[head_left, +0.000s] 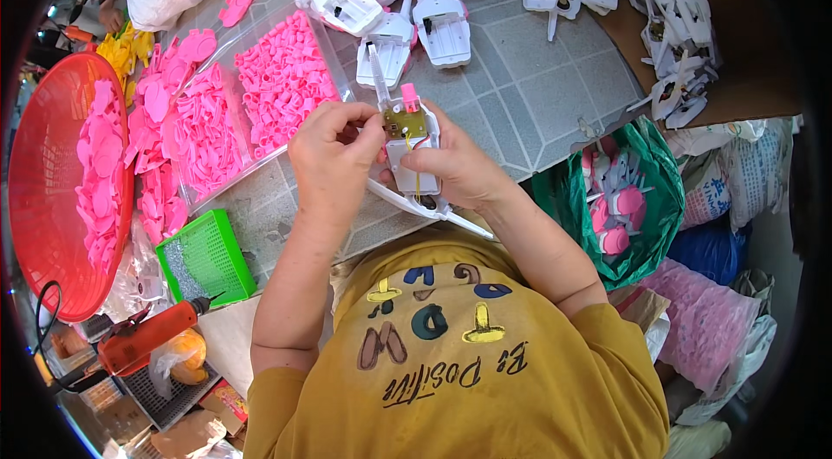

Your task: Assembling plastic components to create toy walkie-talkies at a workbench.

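In front of my chest, at the near edge of the table, my right hand (459, 162) grips a white plastic toy casing (419, 179) from its right side, thumb across the face. A greenish circuit board (401, 123) lies in the upper part of the casing, with thin yellow wires running down from it. At the top a pink knob (409, 95) and a pale stem stick up. My left hand (334, 140) is closed in a pinch at the board's left edge; whatever its fingertips hold is too small to make out. Another white curved piece (407, 202) sits beneath the casing.
Trays of small pink parts (286, 69) stand at left, beside a red basket (52, 199) of pink pieces. A green basket (206, 258) and an orange power drill (149, 336) are nearer. White shells (442, 27) lie ahead; a green bag (654, 225) of toys is at right.
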Motion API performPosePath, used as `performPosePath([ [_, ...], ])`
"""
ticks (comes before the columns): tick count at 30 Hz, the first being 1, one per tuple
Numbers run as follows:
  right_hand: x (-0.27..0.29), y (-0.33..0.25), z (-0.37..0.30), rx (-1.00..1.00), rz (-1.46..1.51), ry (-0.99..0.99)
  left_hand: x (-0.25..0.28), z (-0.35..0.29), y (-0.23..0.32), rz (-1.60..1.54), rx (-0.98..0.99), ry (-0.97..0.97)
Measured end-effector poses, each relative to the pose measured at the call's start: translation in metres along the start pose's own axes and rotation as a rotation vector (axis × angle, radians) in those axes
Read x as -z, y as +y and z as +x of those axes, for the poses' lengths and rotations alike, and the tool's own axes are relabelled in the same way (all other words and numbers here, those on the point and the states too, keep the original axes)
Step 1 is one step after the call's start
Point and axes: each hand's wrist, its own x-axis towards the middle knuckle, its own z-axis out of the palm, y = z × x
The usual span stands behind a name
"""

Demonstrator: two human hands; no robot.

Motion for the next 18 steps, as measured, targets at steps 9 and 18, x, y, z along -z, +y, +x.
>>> performPosePath([
  [9,-0.002,-0.004,-0.002,-0.013,0.059,0.055,0.020,-0.014,-0.005,0.387,-0.476,0.031],
  [18,-0.003,-0.012,-0.007,-0.052,0.095,0.124,0.007,-0.058,-0.039,0.610,-0.851,-0.218],
])
